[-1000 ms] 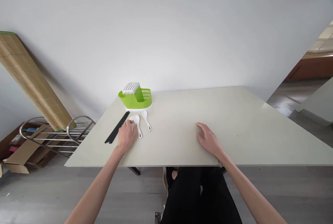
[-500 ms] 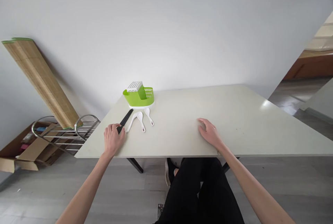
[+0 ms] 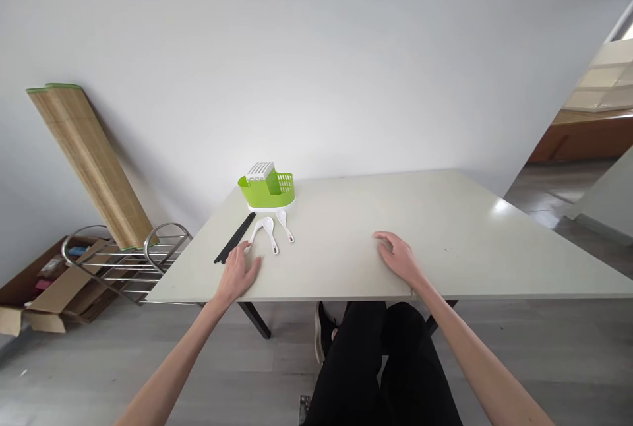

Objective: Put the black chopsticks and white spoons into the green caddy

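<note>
My left hand (image 3: 239, 272) lies flat and open on the white table (image 3: 395, 215), its fingertips at the near end of a white spoon (image 3: 254, 235). Black chopsticks (image 3: 235, 237) lie just left of that spoon, apart from the hand. Two more white spoons (image 3: 271, 233) (image 3: 285, 224) lie to the right of it. Behind them stands a green and white cutlery holder (image 3: 268, 188). My right hand (image 3: 399, 256) rests open on the table near its front edge, holding nothing.
A rolled bamboo mat (image 3: 89, 159) leans on the wall at the left. Below it stand a metal rack (image 3: 126, 258) and cardboard boxes (image 3: 37, 287) on the floor. My legs in black trousers (image 3: 376, 366) are under the table's front edge.
My left hand has let go of the chopsticks and moved right, now lying flat below the leftmost spoon. The chopsticks lie free on the table. My right hand has stayed put.
</note>
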Demonstrator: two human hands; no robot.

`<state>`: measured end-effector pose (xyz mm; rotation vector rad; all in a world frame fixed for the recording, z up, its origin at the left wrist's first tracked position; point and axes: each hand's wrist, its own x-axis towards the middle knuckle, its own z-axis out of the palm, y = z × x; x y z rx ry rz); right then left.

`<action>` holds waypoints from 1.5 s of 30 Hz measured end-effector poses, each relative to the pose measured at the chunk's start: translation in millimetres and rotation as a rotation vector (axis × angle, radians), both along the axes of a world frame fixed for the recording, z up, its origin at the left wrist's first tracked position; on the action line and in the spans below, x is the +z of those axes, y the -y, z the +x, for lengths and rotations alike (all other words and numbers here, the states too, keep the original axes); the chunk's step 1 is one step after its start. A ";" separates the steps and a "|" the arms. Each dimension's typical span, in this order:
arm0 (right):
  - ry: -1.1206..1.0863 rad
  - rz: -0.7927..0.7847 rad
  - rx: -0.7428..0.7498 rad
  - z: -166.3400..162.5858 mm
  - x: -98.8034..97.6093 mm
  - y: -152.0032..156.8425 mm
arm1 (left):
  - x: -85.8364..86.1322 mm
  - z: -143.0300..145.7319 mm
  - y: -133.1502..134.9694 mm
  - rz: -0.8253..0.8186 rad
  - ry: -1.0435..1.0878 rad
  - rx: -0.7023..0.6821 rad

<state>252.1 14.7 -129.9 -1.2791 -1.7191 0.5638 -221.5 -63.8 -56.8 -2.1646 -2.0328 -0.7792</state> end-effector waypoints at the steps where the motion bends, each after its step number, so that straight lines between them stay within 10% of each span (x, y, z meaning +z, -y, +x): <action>1: -0.004 -0.003 -0.002 0.0 -0.1 -0.1 | -3.4 0.7 -3.7 -0.003 -0.004 0.004; 11: -0.023 -0.014 -0.002 0.9 -2.8 -1.9 | -14.0 5.1 -21.5 -0.059 0.016 0.037; 19: -0.025 -0.025 -0.003 1.4 -3.7 -2.7 | 11.3 -22.7 -23.2 0.060 -0.081 0.235; 24: -0.029 -0.038 -0.008 1.0 -3.6 -2.2 | 34.0 -63.1 -39.3 -0.176 -0.197 0.464; 30: -0.041 -0.041 -0.009 1.1 -5.6 -3.5 | 54.6 -81.0 -56.3 -0.524 -0.362 0.414; 45: -0.052 -0.015 -0.003 0.7 -7.2 -7.0 | 52.4 -58.7 -43.9 -0.563 -0.367 0.492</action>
